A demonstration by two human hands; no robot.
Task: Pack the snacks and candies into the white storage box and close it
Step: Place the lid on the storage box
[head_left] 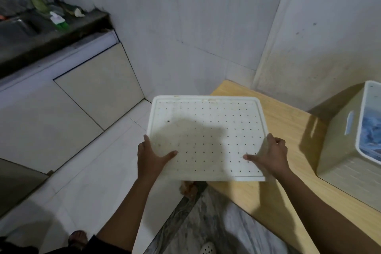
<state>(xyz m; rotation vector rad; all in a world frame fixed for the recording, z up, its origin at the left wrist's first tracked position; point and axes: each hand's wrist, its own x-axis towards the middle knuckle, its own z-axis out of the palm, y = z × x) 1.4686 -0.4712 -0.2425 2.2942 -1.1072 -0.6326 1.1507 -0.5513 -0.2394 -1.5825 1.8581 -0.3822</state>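
**Lid held flat over the table's left edge, both hands on it**

We see the white lid (206,130) held in the air by both hands, above the left edge of the wooden table (288,126). Its right part is over the tabletop and its left part reaches out past the edge, above the floor tiles. It lies nearly level, with the face that has the raised border turned up and a grid of small holes across it. The lid is close to square. Its slightly longer axis seems to run left to right, roughly across the table's edge, and one long side points at the wall behind the table.

The left hand (152,156) grips the lid's near left corner, with the thumb laid flat on top and the fingers wrapped along and under the edge. The right hand (270,154) grips the near right corner the same way, thumb on top and fingers curled round the rim.

The white storage box (340,140) stands on the table's right side, well apart from the lid. Its top is open, and a handle slot faces the lid. Blue wrappers (371,130) show inside it, and their print is too blurred for us to read.

Well to the left of the table, a green bottle (59,21) lies on a dark counter (51,37). We cannot read its white label.
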